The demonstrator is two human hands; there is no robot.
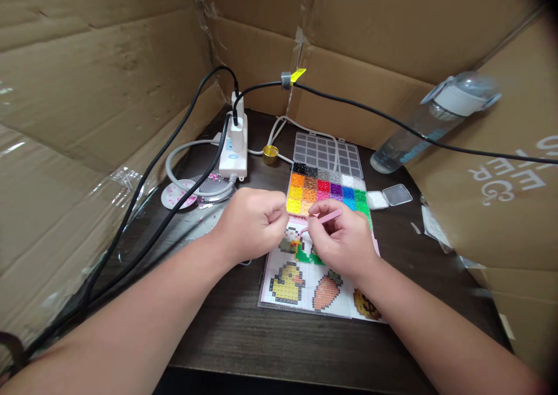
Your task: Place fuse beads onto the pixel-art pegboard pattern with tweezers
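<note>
Mid bead-placing: right hand [344,241] pinching pink tweezers [325,218] w/ tip over pegboard [305,278] nr bead box [326,194], left hand [250,220] fisted beside, contents unclear; next likely needs steady, precise tip drop onto peg.

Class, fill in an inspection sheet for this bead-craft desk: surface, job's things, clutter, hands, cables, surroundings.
Surface: dark wood-grain desk.
Job's things: pegboard with duck and carrot bead pictures; open bead box sorted by colour; pink tweezers.
Clutter: water bottle leaning on cardboard; gold cap; small clear case.
Hands: left hand fisted beside the pegboard; right hand holds the tweezers.
Cables: black cables run to a white power strip.
Surroundings: cardboard walls.
</note>
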